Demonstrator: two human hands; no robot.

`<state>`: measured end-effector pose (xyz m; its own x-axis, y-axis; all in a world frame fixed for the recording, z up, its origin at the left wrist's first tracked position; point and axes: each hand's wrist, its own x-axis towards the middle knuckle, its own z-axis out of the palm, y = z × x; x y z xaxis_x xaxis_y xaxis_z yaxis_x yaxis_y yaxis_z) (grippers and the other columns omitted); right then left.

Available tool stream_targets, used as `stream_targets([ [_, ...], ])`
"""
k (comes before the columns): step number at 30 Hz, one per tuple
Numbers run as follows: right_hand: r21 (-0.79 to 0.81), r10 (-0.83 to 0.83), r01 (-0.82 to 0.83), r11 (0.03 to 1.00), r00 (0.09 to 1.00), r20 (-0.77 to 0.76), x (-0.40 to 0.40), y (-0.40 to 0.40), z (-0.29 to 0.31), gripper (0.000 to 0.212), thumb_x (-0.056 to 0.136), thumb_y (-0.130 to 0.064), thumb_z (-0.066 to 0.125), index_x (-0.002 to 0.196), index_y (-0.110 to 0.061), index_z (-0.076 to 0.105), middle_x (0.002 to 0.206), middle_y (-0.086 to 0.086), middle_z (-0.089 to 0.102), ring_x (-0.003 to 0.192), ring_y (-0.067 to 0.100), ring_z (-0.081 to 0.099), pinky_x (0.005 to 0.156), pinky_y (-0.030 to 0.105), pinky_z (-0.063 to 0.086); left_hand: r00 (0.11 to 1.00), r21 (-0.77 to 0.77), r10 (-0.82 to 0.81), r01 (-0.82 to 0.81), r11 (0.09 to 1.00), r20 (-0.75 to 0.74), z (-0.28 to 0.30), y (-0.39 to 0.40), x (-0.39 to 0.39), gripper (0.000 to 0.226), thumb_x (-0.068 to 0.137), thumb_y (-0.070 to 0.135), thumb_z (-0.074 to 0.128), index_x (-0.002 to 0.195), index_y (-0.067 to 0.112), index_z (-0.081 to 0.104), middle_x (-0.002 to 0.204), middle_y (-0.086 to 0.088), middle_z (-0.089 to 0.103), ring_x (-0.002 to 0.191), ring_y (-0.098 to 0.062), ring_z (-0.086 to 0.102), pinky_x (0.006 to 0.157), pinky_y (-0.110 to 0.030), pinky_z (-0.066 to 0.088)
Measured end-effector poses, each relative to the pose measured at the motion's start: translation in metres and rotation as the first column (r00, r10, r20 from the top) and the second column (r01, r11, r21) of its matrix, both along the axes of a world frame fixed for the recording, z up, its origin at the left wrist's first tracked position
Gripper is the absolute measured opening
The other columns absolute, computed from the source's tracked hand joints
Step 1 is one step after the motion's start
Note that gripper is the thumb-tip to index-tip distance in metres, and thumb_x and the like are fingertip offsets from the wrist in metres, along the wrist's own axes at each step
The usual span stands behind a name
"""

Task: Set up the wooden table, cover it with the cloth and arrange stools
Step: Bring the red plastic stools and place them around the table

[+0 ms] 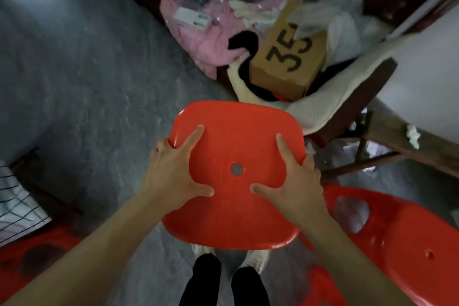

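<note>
Head view: both hands' fingers [196, 133] (spread wide) grip the red stool [236, 146].

Grey concrete floor [74, 69]; a dark wooden bench [367, 97] piled with pink cloth [211, 45] and a brown cardboard box [288, 62].

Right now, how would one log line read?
holding | left hand and right hand grip red stool seat edges | second red stool at right
</note>
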<state>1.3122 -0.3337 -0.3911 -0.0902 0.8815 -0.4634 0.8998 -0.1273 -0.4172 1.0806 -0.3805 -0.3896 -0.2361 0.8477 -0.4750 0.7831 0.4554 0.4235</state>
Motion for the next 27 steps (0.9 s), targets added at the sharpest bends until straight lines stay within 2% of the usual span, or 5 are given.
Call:
stream_targets([
  [5,0.068,0.055,-0.049,0.996,0.993,-0.101,-0.047,0.001,0.075,0.121,0.058,-0.063,0.083,0.143,-0.067,-0.004,0.147,0.014,0.024,0.132,0.041,0.033,0.107,0.057,0.039,0.998,0.084,0.065,-0.063,0.994,-0.023,0.082,-0.014,-0.045,0.134,0.046,0.055,0.091,0.147,0.06,0.003,0.133,-0.014,0.028,0.122,-0.033,0.038,0.105,-0.044,0.039],
  [13,0.184,0.19,-0.166,0.969,0.975,-0.118,-0.119,0.011,0.168,0.124,0.055,-0.066,0.082,0.142,-0.066,-0.006,0.143,0.016,0.027,0.128,0.042,0.036,0.106,0.057,0.039,0.979,0.195,0.19,-0.174,0.965,-0.067,0.176,-0.036,-0.108,0.136,0.043,0.058,0.091,0.146,0.061,0.002,0.136,-0.018,0.031,0.125,-0.037,0.04,0.102,-0.049,0.042],
  [20,0.26,0.341,-0.306,0.916,0.934,-0.102,-0.171,0.052,0.198,0.124,0.054,-0.069,0.079,0.143,-0.064,-0.007,0.153,0.02,0.019,0.134,0.044,0.031,0.109,0.056,0.035,0.943,0.251,0.326,-0.3,0.921,-0.071,0.206,-0.025,-0.143,0.135,0.044,0.058,0.091,0.147,0.06,0.004,0.136,-0.017,0.032,0.126,-0.036,0.042,0.103,-0.046,0.042],
  [23,0.264,0.399,-0.36,0.895,0.91,-0.11,-0.193,0.082,0.2,0.124,0.049,-0.075,0.075,0.14,-0.068,-0.009,0.148,0.021,0.024,0.131,0.044,0.037,0.105,0.058,0.04,0.922,0.261,0.379,-0.347,0.901,-0.079,0.21,-0.01,-0.158,0.135,0.043,0.06,0.09,0.148,0.059,0.005,0.132,-0.017,0.035,0.124,-0.036,0.044,0.104,-0.045,0.042],
  [27,0.271,0.478,-0.437,0.858,0.872,-0.108,-0.224,0.131,0.202,0.122,0.055,-0.068,0.081,0.147,-0.059,0.001,0.142,0.017,0.031,0.128,0.041,0.04,0.105,0.055,0.041,0.886,0.259,0.451,-0.413,0.873,-0.106,0.215,0.021,-0.178,0.134,0.043,0.062,0.089,0.148,0.058,0.006,0.135,-0.016,0.036,0.125,-0.035,0.043,0.104,-0.045,0.042],
])
